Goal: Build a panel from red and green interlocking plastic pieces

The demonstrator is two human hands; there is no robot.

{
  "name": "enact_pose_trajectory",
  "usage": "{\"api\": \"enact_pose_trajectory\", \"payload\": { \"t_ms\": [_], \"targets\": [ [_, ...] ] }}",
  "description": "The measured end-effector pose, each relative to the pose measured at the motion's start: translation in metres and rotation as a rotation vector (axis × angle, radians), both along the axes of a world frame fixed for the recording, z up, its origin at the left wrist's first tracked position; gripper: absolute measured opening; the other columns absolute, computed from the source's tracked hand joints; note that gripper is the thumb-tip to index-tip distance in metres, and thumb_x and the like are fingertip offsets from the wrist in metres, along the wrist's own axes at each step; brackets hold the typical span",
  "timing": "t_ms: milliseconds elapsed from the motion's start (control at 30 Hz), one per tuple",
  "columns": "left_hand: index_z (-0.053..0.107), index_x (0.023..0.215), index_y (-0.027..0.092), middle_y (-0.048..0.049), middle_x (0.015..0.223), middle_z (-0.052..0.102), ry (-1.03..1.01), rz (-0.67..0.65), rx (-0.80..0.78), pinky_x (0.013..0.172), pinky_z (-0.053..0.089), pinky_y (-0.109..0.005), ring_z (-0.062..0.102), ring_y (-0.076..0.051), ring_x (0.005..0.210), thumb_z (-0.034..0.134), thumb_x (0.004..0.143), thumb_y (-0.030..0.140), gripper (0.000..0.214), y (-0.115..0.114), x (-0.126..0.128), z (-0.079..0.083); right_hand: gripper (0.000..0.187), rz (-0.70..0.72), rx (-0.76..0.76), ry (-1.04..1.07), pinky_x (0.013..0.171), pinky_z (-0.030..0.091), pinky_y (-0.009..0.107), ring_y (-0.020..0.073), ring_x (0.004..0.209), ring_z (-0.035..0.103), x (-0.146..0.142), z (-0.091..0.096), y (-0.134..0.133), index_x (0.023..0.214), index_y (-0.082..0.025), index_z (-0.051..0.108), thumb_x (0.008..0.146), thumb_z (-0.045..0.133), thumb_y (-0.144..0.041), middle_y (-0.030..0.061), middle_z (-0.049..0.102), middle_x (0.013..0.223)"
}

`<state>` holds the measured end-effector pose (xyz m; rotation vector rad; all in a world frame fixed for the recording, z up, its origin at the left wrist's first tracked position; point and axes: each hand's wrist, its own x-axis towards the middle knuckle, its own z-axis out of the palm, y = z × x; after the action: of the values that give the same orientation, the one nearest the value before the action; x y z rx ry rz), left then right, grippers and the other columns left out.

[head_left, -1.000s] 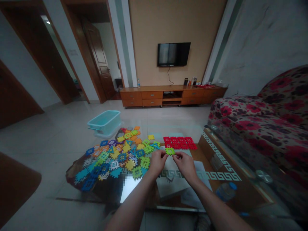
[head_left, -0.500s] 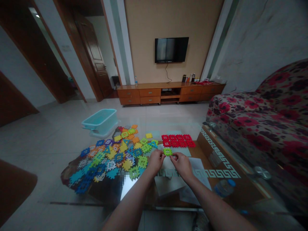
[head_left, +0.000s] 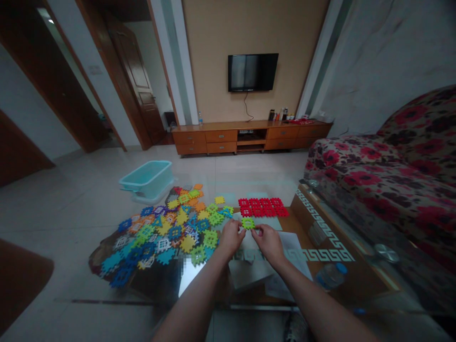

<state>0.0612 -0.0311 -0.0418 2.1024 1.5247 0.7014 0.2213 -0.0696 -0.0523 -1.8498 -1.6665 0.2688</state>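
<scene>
Red tiles: eight; two hands hold one green tile.

A flat black TV hangs on the plain tan wall above a long, brown wooden cabinet.
</scene>
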Motion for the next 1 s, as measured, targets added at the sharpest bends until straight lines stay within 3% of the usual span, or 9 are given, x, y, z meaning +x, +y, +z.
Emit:
{"api": "enact_pose_trajectory", "payload": {
  "t_ms": [1000],
  "targets": [
    [0.069,0.093,0.015,-0.0043,0.085,0.062,0.017,0.014,0.006,0.078,0.042,-0.028,0.058,-0.018,0.083,0.064,0.082,0.023,0.014,0.0020,0.0041,-0.0027,0.023,-0.016,-0.014,0.043,0.070,0.045,0.029,0.0213,0.072,0.064,0.0025,-0.0015,0.0031,0.092,-0.014,0.072,0.083,0.060,-0.033,0.0075,0.070,0.078]
  ]
}}
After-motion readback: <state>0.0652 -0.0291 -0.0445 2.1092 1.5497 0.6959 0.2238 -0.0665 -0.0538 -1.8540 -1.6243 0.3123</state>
